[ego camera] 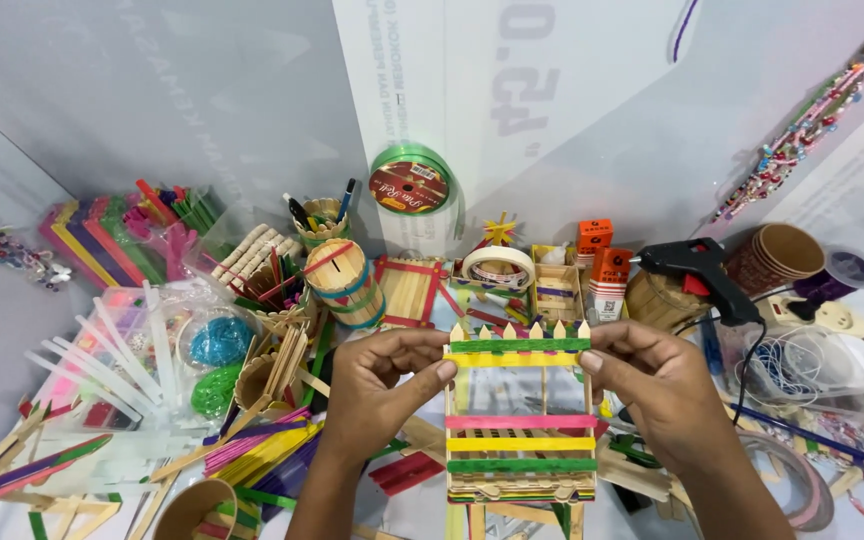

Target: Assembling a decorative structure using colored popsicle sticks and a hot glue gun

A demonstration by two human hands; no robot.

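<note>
We see the left hand and right hand each pinching a top corner of a small craft-stick frame, thumbs on its green and yellow top rails, likely to keep it upright and square over the table. Its lower edge seems to rest on another stick piece, though that part is cropped. Loose coloured sticks crowd the left, a black glue gun sits close at right, leaving little free room.

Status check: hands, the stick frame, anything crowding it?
Left hand and right hand pinch the stick frame at its top corners. Frame upright, off the table. Glue gun and loose sticks nearby, none touching.
</note>
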